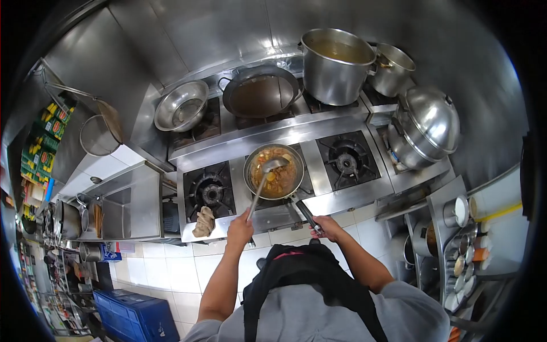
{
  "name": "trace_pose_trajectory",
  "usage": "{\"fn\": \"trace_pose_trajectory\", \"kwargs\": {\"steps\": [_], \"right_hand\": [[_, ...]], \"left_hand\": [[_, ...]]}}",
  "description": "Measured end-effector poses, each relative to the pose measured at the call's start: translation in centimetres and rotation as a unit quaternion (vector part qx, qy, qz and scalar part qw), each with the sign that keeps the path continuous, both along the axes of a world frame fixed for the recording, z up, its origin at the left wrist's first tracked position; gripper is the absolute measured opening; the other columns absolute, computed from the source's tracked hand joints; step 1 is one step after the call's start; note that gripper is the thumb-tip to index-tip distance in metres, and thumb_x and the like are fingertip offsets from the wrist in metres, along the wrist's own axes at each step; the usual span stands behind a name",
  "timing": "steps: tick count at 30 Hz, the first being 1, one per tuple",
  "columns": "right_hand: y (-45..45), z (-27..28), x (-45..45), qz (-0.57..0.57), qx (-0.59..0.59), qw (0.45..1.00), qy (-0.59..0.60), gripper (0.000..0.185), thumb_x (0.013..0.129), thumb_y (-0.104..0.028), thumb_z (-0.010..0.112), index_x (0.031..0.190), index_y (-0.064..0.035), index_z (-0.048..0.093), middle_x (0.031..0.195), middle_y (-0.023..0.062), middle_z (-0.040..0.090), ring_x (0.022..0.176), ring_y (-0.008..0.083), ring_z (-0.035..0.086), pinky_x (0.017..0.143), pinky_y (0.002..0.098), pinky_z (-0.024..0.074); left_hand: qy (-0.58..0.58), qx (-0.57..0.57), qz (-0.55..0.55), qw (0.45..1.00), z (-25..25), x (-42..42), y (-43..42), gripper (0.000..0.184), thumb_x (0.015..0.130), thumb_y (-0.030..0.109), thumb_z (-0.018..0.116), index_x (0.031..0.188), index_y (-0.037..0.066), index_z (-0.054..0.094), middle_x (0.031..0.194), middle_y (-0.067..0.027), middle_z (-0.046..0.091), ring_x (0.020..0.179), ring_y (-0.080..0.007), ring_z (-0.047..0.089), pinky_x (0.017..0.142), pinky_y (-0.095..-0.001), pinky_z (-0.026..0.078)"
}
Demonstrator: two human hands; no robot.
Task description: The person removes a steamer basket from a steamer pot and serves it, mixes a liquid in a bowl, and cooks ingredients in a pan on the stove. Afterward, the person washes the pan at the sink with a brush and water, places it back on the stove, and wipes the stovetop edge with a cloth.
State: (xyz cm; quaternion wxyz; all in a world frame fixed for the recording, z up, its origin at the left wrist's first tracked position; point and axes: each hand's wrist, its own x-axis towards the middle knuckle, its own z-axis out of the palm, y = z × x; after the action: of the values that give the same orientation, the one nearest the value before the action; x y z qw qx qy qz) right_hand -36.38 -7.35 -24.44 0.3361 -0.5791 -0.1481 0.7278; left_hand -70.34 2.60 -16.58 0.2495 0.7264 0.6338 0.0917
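A frying pan [248, 188] sits on the middle front burner, holding an orange-brown stew [285, 181] with chunks in it. My left hand [240, 229] is closed around the handle of a metal ladle [260, 191], whose bowl rests in the stew. The fingers of my right hand [325, 227] wrap the end of the pan's black handle [306, 214], which points toward me and to the right. A crumpled beige cloth [204, 222] lies on the stove's front edge, left of my left hand.
Burners flank the pan: a left burner [211, 191] and a right burner [347, 162]. Behind stand a steel bowl [182, 105], a wok [259, 94], a tall stockpot [336, 77] and a smaller pot [392, 68]. A domed steamer [424, 128] stands right; a sink [117, 214] lies left.
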Motion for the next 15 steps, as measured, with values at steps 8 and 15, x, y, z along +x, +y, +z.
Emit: {"fn": "trace_pose_trajectory", "kwargs": {"steps": [8, 15], "right_hand": [[-1.3, 0.4, 0.8, 0.009, 0.027, 0.999, -0.026, 0.034, 0.102, -0.037, 0.057, 0.120, -0.0079, 0.060, 0.098, 0.0046, 0.068, 0.081, 0.0190, 0.068, 0.068, 0.0351, 0.0590], [-1.2, 0.1, 1.0, -0.009, 0.019, 0.999, -0.024, 0.041, 0.102, -0.042, 0.055, 0.120, -0.0060, 0.060, 0.095, 0.0053, 0.065, 0.080, 0.0200, 0.068, 0.069, 0.0368, 0.0591]], "left_hand": [[0.154, 0.008, -0.048, 0.987, 4.4, -5.8, -1.2, 0.049, 0.092, 0.025, 0.062, 0.141, 0.031, 0.057, 0.091, -0.0180, 0.065, 0.090, -0.0378, 0.068, 0.078, -0.0499, 0.055], [-0.046, 0.057, -0.004, 0.997, -3.3, 0.4, 3.9, 0.049, 0.090, 0.022, 0.063, 0.140, 0.025, 0.058, 0.104, -0.0217, 0.068, 0.098, -0.0417, 0.067, 0.084, -0.0521, 0.054]]}}
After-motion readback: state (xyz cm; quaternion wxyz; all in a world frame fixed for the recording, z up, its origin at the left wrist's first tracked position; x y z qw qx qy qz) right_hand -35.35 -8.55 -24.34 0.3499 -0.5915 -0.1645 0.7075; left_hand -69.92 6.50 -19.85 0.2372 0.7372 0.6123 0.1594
